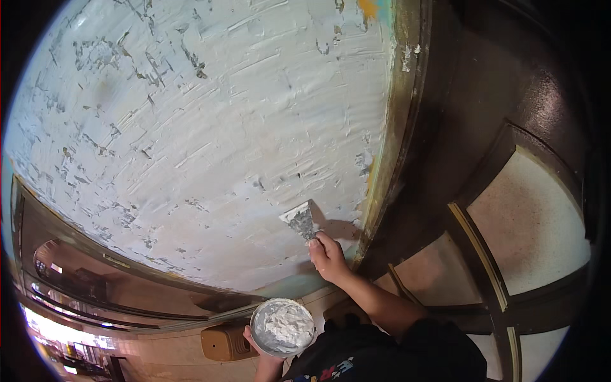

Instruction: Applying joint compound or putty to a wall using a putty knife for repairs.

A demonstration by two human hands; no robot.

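My right hand (328,256) is closed round the handle of a putty knife (300,219). Its wide blade, smeared with white and grey putty, lies at or very near the wall (242,146); contact is hard to make out. White putty with ridges and trowel marks covers most of the wall, and darker patches show through. Low in front of me my left hand (252,340) grips a round bowl (259,347) from its left side. Inside the bowl sits a heap of white putty (287,323). Most of the left fingers are hidden behind the bowl.
A dark wooden frame (407,127) edges the wall on the right, beside dark panelling with pale insets (534,210). A brown stool (224,342) stands on the tiled floor (172,350) at lower left. Dark trim (114,267) runs along the wall's lower left edge.
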